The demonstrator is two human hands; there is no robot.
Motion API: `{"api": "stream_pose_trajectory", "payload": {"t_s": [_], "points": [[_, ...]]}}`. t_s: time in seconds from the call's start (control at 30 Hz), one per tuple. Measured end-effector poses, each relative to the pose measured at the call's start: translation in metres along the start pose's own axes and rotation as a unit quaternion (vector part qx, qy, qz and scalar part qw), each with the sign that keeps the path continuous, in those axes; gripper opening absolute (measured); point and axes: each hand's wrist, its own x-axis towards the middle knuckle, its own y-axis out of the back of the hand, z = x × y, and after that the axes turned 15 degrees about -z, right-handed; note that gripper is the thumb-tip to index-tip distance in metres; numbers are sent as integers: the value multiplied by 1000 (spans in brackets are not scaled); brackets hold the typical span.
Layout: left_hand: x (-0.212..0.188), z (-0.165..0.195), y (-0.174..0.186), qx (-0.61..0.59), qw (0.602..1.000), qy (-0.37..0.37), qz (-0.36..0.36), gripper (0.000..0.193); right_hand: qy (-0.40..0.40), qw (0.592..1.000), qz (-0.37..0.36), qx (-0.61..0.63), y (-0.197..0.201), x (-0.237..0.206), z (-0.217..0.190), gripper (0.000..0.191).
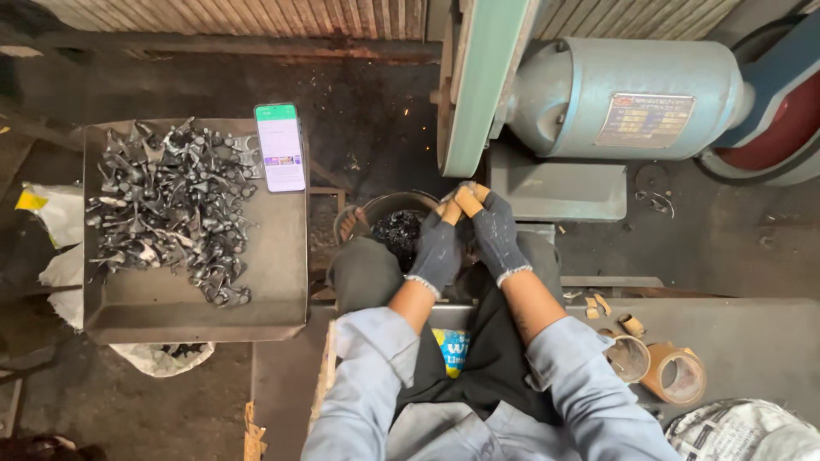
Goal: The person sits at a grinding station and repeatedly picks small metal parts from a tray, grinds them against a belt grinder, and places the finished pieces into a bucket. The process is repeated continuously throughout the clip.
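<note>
A small metal workpiece is pinched between both gloved hands, right at the lower edge of the tall green grinding belt; it is almost wholly hidden by the fingers, so its long axis and the way it points cannot be told. The left hand, in a dark speckled knit glove with tan taped fingertips, and the right hand, gloved the same, close together on the piece, fingertips meeting over it. Just below the hands sits a round dark metal bowl of black filings.

To the right of the belt stands a grey-blue cylindrical motor with a rectangular plate, red and pale, fixed to its side. On the left, a grey sheet-metal tray holds a heap of small dark forged metal parts; a smartphone with a lit pale screen lies at the tray's far right corner. Two rolls of brown tape rest on the grey bench at the right. A yellow and blue printed patch shows in the person's lap.
</note>
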Motion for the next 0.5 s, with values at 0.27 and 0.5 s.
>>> {"api": "stream_pose_trajectory", "payload": {"t_s": [0.27, 0.5], "points": [[33, 5, 47, 291, 954, -67, 29, 30, -22, 999, -32, 7, -7, 29, 10, 26], [42, 9, 21, 512, 858, -34, 30, 31, -27, 990, -16, 141, 0, 14, 2, 30]]}}
